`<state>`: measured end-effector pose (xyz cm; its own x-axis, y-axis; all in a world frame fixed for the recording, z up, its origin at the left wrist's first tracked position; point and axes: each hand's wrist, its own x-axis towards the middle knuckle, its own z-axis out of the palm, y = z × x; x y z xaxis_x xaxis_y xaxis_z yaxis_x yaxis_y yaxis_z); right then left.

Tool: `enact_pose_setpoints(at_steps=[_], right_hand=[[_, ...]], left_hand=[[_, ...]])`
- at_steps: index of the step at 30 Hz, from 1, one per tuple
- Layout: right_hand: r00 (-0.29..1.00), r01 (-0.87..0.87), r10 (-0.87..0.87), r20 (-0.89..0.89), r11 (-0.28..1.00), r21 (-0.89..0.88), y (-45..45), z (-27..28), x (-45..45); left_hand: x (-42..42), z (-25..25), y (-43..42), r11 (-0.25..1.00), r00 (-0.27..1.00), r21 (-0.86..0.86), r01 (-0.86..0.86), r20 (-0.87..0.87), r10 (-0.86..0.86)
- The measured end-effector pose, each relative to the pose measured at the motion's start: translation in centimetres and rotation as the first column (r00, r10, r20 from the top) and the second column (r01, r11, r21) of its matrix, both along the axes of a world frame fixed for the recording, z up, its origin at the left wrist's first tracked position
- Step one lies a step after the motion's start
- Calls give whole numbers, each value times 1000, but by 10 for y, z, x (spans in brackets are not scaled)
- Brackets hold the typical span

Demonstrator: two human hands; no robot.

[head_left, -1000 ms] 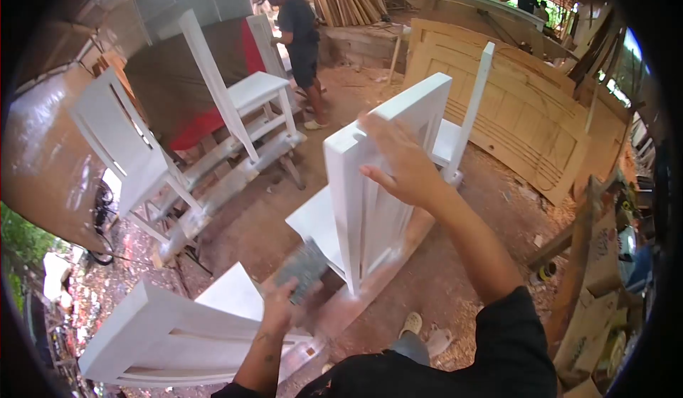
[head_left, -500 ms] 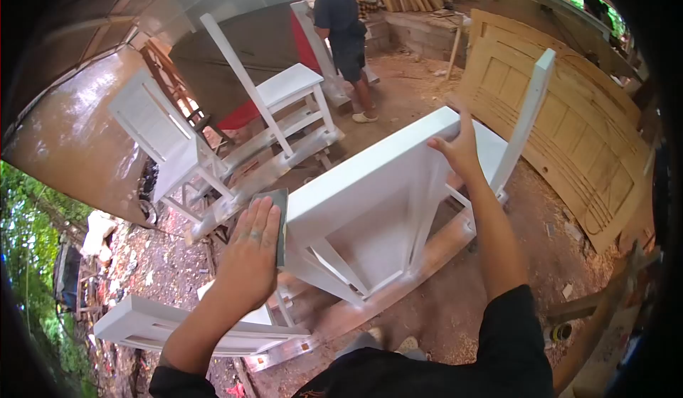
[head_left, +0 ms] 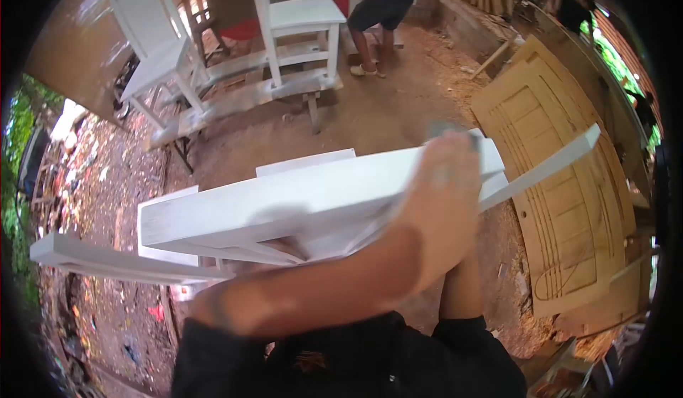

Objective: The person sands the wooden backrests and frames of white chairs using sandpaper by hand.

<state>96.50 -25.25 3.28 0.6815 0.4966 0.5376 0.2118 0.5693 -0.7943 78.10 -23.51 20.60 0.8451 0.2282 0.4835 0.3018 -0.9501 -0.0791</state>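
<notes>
Head view: a grey block (head_left: 442,128) is in the left hand (head_left: 452,174), up on the white chair back (head_left: 313,192).
The left hand is blurry and holds the block near the right end of the chair back's long, flat top edge. The right hand is hidden behind the left one, so I can't tell if it grips. The chair back looks smooth and straight, with faint grey smudges at its left end. To the right, a tan wooden door (head_left: 562,192) has carved lines and boxes. The black shirt (head_left: 363,348) has a small brown-red mark (head_left: 311,360), too blurry to read.
</notes>
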Motion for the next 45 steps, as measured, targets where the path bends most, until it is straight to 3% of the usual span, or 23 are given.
enact_pose_setpoints(at_steps=[1, 2, 4, 7, 10, 12, 13, 15, 16, 17, 19, 20, 21, 23, 24, 29, 31, 34, 35, 38, 40, 42, 45], right_hand=[[1000, -15, 15, -8, 1000, -2, 5, 0, 6], [998, -58, 58, -21, 998, -20, 6, -2, 7], [969, -246, 240, -56, 952, -183, -1, -3, 9], [859, -507, 492, -140, 779, -369, -15, 12, 15], [659, -683, 750, -54, 567, -461, -4, 30, 37], [562, -733, 827, 13, 505, -456, 11, 28, 43], [503, -780, 862, -53, 427, -458, 14, 20, 47], [406, -881, 910, -81, 367, -300, 23, 3, 50], [376, -920, 926, -32, 369, -134, 30, -12, 50], [377, -891, 925, 57, 378, -250, 34, -24, 55], [383, -854, 899, 215, 433, -289, 41, -9, 57], [348, -864, 892, 287, 424, -272, 47, -5, 56], [309, -910, 918, 250, 362, -205, 50, -11, 55], [233, -913, 970, 67, 242, -329, 48, -3, 61], [285, -924, 949, 136, 309, -223, 51, -14, 56], [299, -925, 949, 98, 313, -213, 52, -19, 63], [344, -919, 927, 149, 365, -152, 51, -23, 54], [292, -930, 943, 163, 319, -180, 51, -22, 60], [250, -938, 955, 157, 279, -205, 53, -21, 61], [562, -809, 802, 202, 584, -65, 39, -42, 59], [662, -667, 726, 187, 684, -296, 5, -78, 81], [597, -641, 802, 26, 496, -585, -37, -134, 110], [216, -611, 910, -353, -156, -776, -113, -168, 179]], left_hand=[[-23, -6, 8, 935, 977, -349, 66, 211, 10], [-64, 10, 8, 980, 989, -136, -142, -54, 136], [-131, 31, 4, 859, 865, -126, -495, -168, 474], [-205, 19, 7, 559, 559, 10, -829, -39, 829], [-151, 28, -10, 566, 567, -50, -823, -139, 812], [-69, 25, -17, 708, 712, -99, -699, -191, 676], [-8, 26, -21, 643, 744, -383, -664, -248, 621], [44, 29, -32, 645, 816, -513, -567, -243, 524], [53, 27, -39, 758, 847, -379, -531, -230, 479], [64, 24, -41, 848, 875, -236, -475, -232, 426], [10, 25, -41, 711, 730, -180, -679, -259, 632], [-26, 22, -42, 487, 522, -189, -853, -269, 809], [-60, 20, -40, 236, 263, -138, -962, -232, 937], [-66, 26, -37, 92, 138, -164, -982, -293, 946], [-64, 18, -37, 312, 304, -2, -950, -229, 925], [73, -3, -45, 742, 748, -99, -663, -141, 649], [3, 5, -55, 370, 383, -98, -924, -226, 896], [-54, 19, -57, 150, 244, -350, -925, -243, 939], [-49, 18, -62, 211, 298, -362, -908, -202, 933], [53, 7, -68, 452, 480, -208, -867, -112, 870], [70, 5, -67, 500, 511, -126, -857, -88, 855], [36, 5, -65, 396, 403, -89, -914, -85, 911], [-20, 13, -76, 237, 239, -32, -971, -69, 969]])
